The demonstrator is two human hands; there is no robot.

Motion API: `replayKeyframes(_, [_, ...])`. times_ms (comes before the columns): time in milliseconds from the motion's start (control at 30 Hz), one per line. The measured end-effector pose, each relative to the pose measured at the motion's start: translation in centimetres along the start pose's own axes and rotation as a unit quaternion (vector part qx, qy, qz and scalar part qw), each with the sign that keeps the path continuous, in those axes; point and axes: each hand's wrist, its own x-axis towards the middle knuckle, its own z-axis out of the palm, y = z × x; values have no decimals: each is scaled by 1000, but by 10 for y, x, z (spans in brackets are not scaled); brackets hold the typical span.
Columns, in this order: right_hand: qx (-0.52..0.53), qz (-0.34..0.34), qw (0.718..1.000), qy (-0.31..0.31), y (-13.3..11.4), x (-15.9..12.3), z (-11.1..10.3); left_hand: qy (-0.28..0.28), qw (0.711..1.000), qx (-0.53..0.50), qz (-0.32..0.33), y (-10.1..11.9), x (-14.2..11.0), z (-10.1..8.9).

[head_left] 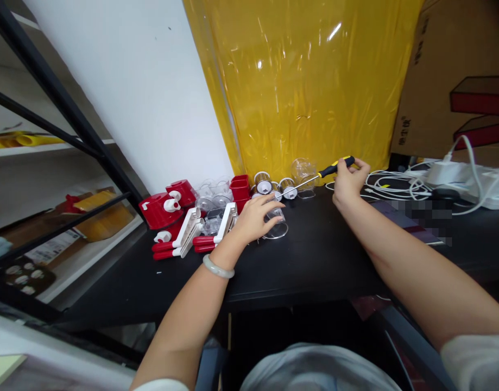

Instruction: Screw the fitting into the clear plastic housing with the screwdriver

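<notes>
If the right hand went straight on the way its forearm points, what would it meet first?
The right hand, holding the black-and-yellow screwdriver, would probably meet the glossy yellow plastic sheet behind the black table first. The gap between is unclear from this one view.

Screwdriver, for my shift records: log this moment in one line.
right hand: holds screwdriver | left hand: at clear part, grip unclear | shaft: points toward left hand | nearby: red-and-white parts

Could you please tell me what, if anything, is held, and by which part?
The right hand holds a screwdriver by its handle's rear end. Whether the left hand grips the clear plastic part nearby cannot be told.
</notes>
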Motion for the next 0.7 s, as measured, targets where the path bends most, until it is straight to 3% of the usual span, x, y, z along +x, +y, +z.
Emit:
replayKeyframes(133, [0, 31, 997, 72, -12, -6, 7, -2, 1000, 3, -4, 1, 0, -1])
replayKeyframes(333, [15, 31, 998, 54, -23, -12, 9, -1, 1000, 0, -2, 1, 0, -1])
replayKeyframes(700, [-3, 0, 999, 51, -5, -3, 7, 1, 1000, 0, -3, 1, 0, 0])
